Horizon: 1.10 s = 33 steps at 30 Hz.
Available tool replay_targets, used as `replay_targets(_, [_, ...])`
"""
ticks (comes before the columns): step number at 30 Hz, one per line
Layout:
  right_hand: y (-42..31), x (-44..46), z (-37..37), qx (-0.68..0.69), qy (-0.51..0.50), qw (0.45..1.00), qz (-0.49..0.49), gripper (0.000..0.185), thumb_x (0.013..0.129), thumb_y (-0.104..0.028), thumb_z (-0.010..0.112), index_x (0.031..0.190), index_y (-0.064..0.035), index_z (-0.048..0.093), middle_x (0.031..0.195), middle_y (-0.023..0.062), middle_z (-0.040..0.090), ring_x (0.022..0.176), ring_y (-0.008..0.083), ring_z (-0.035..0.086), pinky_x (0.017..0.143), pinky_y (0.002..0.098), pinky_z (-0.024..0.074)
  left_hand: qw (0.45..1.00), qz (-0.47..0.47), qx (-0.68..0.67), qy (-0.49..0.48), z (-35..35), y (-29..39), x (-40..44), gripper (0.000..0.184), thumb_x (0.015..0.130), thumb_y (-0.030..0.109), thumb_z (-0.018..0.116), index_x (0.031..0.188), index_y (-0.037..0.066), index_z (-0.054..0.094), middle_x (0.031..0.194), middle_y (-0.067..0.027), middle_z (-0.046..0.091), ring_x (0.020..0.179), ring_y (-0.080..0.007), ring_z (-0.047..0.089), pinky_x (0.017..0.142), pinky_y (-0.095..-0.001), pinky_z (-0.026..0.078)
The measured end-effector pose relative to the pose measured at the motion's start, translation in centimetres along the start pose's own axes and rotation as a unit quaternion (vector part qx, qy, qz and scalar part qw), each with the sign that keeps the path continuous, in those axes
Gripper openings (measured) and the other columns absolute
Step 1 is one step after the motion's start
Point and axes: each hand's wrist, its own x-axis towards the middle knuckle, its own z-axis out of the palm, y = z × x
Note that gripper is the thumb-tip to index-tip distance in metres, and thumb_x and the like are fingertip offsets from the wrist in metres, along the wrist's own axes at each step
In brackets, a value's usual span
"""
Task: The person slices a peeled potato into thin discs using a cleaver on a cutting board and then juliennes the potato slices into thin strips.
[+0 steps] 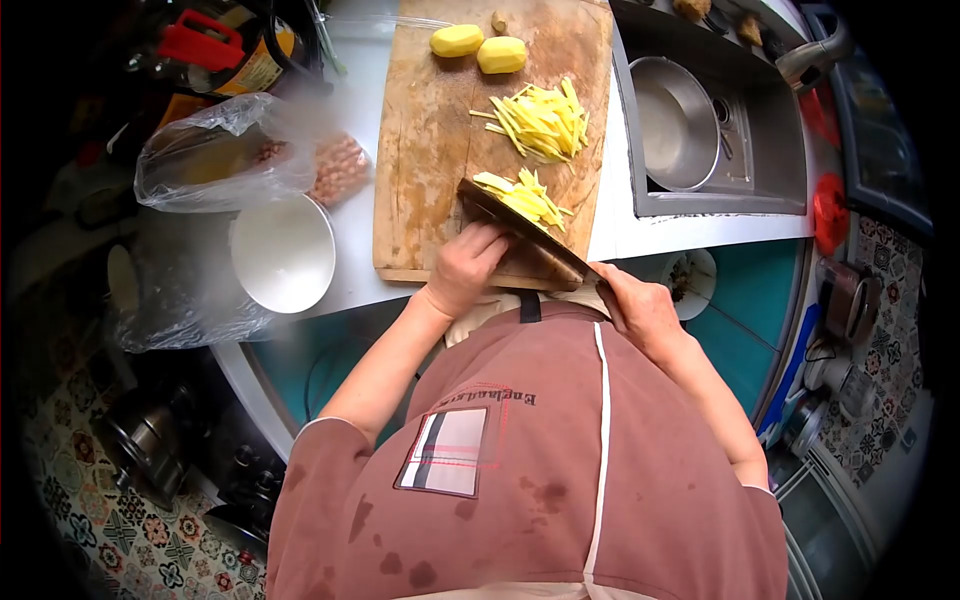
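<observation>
My right hand (640,308) grips the handle of a broad-bladed cleaver (525,230) at the near edge of a wooden cutting board (420,150). The blade slants up to the left across the board. Behind it, on the near side, my left hand (465,268) has its fingers curled against the blade; whatever lies under the fingertips is hidden. Cut yellow potato strips (528,200) lie along the blade's far side. Farther up sits a larger heap of potato strips (548,122). Two peeled potatoes (457,40) and a small brownish lump (498,20) rest near the far end.
Left of the board stand a white bowl (283,255), a clear plastic bag (210,160) and a packet of reddish-brown nuts or beans (338,168). To the right is a sink (770,150) holding a metal basin (672,120), with a faucet (815,58) beyond. A white container (692,280) with scraps sits below the counter.
</observation>
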Motion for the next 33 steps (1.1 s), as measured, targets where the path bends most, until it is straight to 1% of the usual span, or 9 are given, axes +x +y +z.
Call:
replay_targets(5, [-0.7, -0.4, -1.5, -0.010, -0.036, 0.999, 0.027, 0.030, 0.090, -0.006, 0.059, 0.119, -0.0098, 0.058, 0.087, 0.0121, 0.067, 0.072, 0.0329, 0.066, 0.057, 0.0410, 0.0534, 1.000, 0.004, -0.006, 0.007, 0.1, 0.3, 0.3, 0.024, 0.072, 0.001, 0.063, 0.096, 0.001, 0.067, 0.099, -0.0110, 0.065, 0.086, -0.0280, 0.063, 0.072, -0.0347, 0.054])
replay_targets(11, [-0.6, 0.1, -1.3, 0.044, -0.014, 0.999, 0.029, 0.027, 0.092, -0.008, 0.058, 0.119, -0.0083, 0.058, 0.092, 0.0153, 0.068, 0.078, 0.0375, 0.065, 0.062, 0.0433, 0.0532, 1.000, 0.009, -0.004, 0.002, -0.4, 0.4, 0.6, 0.023, 0.072, 0.001, 0.064, 0.095, 0.001, 0.067, 0.098, -0.0113, 0.065, 0.087, -0.0279, 0.064, 0.073, -0.0345, 0.055])
replay_targets(15, [-1.0, 0.4, -1.7, 0.050, -0.074, 0.993, 0.079, 0.028, 0.091, -0.008, 0.060, 0.119, -0.0083, 0.057, 0.089, 0.0168, 0.067, 0.078, 0.0384, 0.064, 0.062, 0.0459, 0.0523, 1.000, 0.010, -0.009, 0.011, -0.2, 0.5, 0.8, 0.024, 0.072, 0.001, 0.063, 0.095, 0.002, 0.069, 0.098, -0.0107, 0.066, 0.087, -0.0280, 0.066, 0.072, -0.0342, 0.056])
replay_targets(17, [0.5, 0.6, 1.1, 0.040, -0.026, 0.999, 0.025, 0.031, 0.090, -0.008, 0.062, 0.120, -0.0045, 0.056, 0.088, 0.0188, 0.066, 0.077, 0.0398, 0.063, 0.063, 0.0459, 0.0518, 1.000, 0.019, 0.002, 0.020, -0.2, 0.3, 0.8, 0.024, 0.072, 0.001, 0.063, 0.095, 0.001, 0.069, 0.099, -0.0111, 0.066, 0.088, -0.0283, 0.066, 0.073, -0.0343, 0.056])
replay_targets(19, [0.5, 0.6, 0.8, 0.070, -0.028, 0.996, 0.038, 0.031, 0.089, -0.007, 0.062, 0.119, -0.0020, 0.056, 0.088, 0.0195, 0.066, 0.077, 0.0401, 0.063, 0.064, 0.0456, 0.0515, 1.000, 0.025, 0.004, 0.012, -0.5, 0.2, 1.0, 0.024, 0.072, 0.001, 0.063, 0.095, 0.001, 0.069, 0.099, -0.0117, 0.066, 0.089, -0.0286, 0.066, 0.074, -0.0343, 0.056])
replay_targets(22, [0.8, 0.2, 0.7, 0.055, -0.012, 0.998, 0.033, 0.028, 0.090, -0.008, 0.060, 0.118, -0.0045, 0.056, 0.090, 0.0194, 0.066, 0.079, 0.0400, 0.063, 0.065, 0.0461, 0.0510, 0.999, 0.035, -0.004, -0.008, -0.7, 0.1, 1.0, 0.023, 0.073, 0.000, 0.062, 0.095, 0.001, 0.069, 0.099, -0.0123, 0.066, 0.090, -0.0287, 0.066, 0.075, -0.0344, 0.056])
replay_targets(29, [-1.2, 0.7, -2.6, 0.067, -0.098, 0.988, 0.100, 0.024, 0.094, -0.012, 0.057, 0.117, -0.0091, 0.055, 0.089, 0.0190, 0.066, 0.081, 0.0415, 0.062, 0.065, 0.0484, 0.0502, 0.999, 0.037, -0.018, -0.027, -0.7, -0.2, 0.9, 0.022, 0.074, 0.000, 0.062, 0.095, 0.001, 0.069, 0.100, -0.0129, 0.066, 0.091, -0.0288, 0.067, 0.076, -0.0350, 0.056])
replay_targets(31, [0.8, 0.7, 0.2, 0.049, -0.099, 0.990, 0.092, 0.025, 0.093, -0.012, 0.058, 0.117, -0.0057, 0.054, 0.085, 0.0204, 0.065, 0.079, 0.0421, 0.062, 0.065, 0.0487, 0.0495, 0.999, 0.045, -0.008, -0.023, -0.7, -0.2, 0.9, 0.022, 0.075, 0.001, 0.062, 0.095, 0.001, 0.069, 0.099, -0.0129, 0.067, 0.091, -0.0288, 0.067, 0.076, -0.0347, 0.056])
replay_targets(33, [1.0, 1.1, 0.7, 0.093, -0.034, 0.994, 0.044, 0.027, 0.092, -0.011, 0.059, 0.117, -0.0045, 0.053, 0.082, 0.0209, 0.064, 0.077, 0.0425, 0.062, 0.065, 0.0486, 0.0495, 0.998, 0.056, -0.002, -0.018, -0.9, -0.4, 1.4, 0.021, 0.074, 0.002, 0.063, 0.094, 0.001, 0.069, 0.099, -0.0121, 0.066, 0.090, -0.0278, 0.067, 0.075, -0.0337, 0.056])
